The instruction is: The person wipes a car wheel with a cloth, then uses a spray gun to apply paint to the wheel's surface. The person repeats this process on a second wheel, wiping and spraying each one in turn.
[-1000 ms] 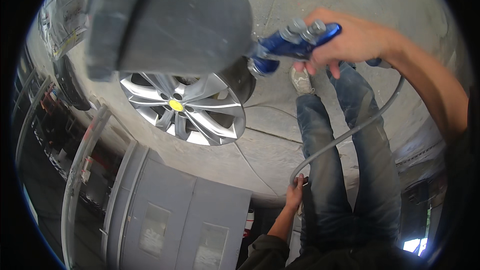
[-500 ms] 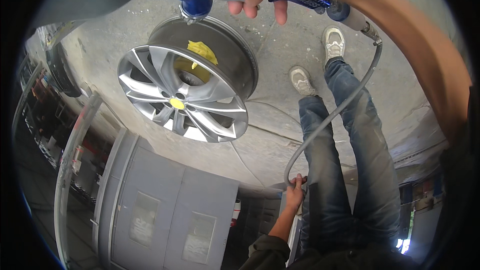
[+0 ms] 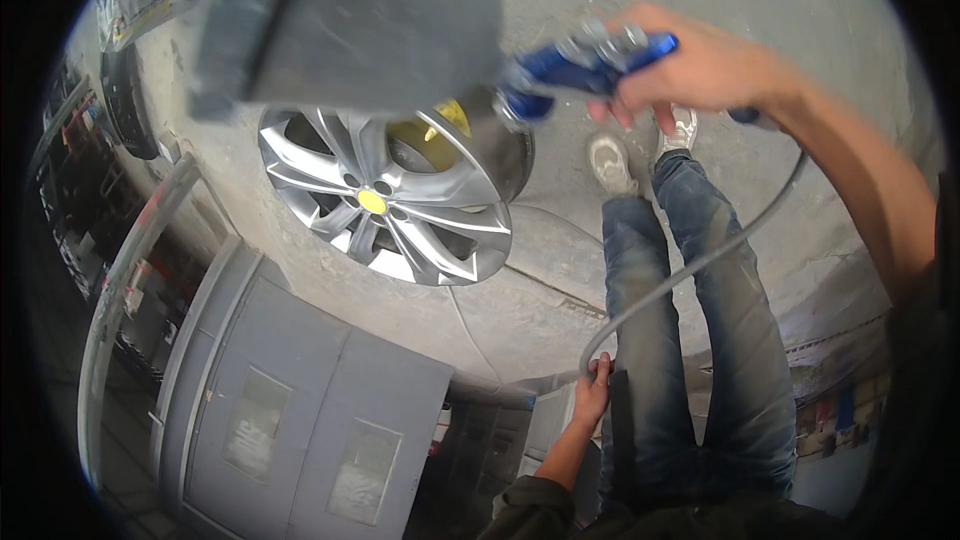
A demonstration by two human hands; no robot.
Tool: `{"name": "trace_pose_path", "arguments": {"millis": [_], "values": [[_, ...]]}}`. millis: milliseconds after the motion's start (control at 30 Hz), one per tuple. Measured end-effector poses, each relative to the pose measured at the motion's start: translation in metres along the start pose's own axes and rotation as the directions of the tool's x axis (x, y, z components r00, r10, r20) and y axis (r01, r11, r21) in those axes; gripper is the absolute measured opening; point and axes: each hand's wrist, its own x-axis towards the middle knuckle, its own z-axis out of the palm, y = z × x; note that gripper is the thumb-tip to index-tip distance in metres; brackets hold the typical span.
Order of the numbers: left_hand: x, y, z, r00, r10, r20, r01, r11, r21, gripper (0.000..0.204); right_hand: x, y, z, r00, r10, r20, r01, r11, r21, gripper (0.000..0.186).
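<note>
The blue spray gun (image 3: 575,65) has dropped lower, right hand (image 3: 700,70) gripping it, left hand (image 3: 592,390) clasping its grey hose (image 3: 690,270).

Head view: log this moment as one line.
right hand: grips blue spray gun | aim: silver alloy wheel on floor | left hand: holds grey hose | large grey cup blocks upper view

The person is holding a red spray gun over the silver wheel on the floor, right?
Not quite: the spray gun in the right hand is blue, not red, as the head view shows. It is held over the silver wheel on the floor.
</note>
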Motion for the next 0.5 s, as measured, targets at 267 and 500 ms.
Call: {"name": "trace_pose_path", "arguments": {"millis": [267,500], "values": [[0.023,0.059,0.004,0.998,0.040,0.048,-0.033,0.988,-0.153,0.062,0.054,-0.072,-0.038,0.990,-0.126,-0.061,0.129,0.991,0.035,0.028],[0.032,0.130,-0.001,0.988,0.020,0.152,0.010,0.981,-0.193,0.055,0.048,-0.068,-0.043,0.995,0.050,0.083,-0.049,0.999,-0.017,0.029]]}}
